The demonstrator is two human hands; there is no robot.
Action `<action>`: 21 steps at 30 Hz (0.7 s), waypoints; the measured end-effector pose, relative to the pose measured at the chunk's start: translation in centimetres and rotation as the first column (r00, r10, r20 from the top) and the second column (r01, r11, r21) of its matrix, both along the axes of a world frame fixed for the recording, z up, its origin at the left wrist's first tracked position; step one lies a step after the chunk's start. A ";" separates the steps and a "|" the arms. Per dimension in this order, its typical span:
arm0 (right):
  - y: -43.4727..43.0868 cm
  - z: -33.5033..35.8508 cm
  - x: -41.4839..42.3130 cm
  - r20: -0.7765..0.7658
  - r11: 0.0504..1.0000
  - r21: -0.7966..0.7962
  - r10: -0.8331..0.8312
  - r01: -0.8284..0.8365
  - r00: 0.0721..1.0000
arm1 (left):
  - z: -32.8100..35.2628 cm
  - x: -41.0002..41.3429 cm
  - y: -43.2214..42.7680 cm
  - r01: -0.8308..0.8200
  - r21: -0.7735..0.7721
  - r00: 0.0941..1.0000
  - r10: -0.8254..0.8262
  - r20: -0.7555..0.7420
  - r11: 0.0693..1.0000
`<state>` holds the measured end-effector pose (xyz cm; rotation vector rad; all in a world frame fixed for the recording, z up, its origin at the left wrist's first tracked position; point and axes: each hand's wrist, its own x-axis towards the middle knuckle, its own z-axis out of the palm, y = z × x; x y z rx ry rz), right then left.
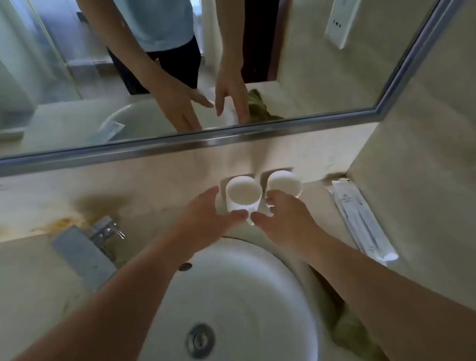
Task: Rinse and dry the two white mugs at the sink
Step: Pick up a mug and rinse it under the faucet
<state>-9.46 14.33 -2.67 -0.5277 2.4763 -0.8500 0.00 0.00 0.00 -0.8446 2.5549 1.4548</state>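
1. Tap [84, 257]: at the left of the basin [249, 316].
2. Your left hand [205, 215]: fingers spread, touching the left mug [243, 193], not closed on it.
3. Your right hand [284, 216]: open, fingertips at the right mug [284, 184].
4. Both mugs stand upright behind the basin.

Two mugs [243, 193] [283, 183]; two hands [208, 215] [285, 219]; one basin [247, 301]; one tap [85, 257].

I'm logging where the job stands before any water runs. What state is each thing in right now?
Left mug: upright, on the counter.
Right mug: upright, beside it.
Left hand: open, reaching the left mug.
Right hand: open, at the right mug.
Faucet: no water showing.
Sink: looks empty, no pooled water visible.
Green cloth: crumpled beside the sink.
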 end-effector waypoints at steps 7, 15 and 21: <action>-1.9 -5.5 -2.6 -0.015 1.000 -0.007 0.005 -0.006 1.000 | -5.0 -3.7 -1.2 -0.018 0.075 0.999 0.020 -0.033 0.997; -2.4 -8.6 -3.3 -0.046 1.000 -0.023 0.014 -0.015 0.999 | -8.3 -5.4 -1.0 -0.062 0.201 0.990 0.085 -0.109 0.978; -0.4 -5.8 -1.2 -0.061 0.996 -0.080 0.040 -0.045 0.997 | -8.7 -2.2 -0.6 -0.143 0.242 0.970 0.185 -0.160 0.960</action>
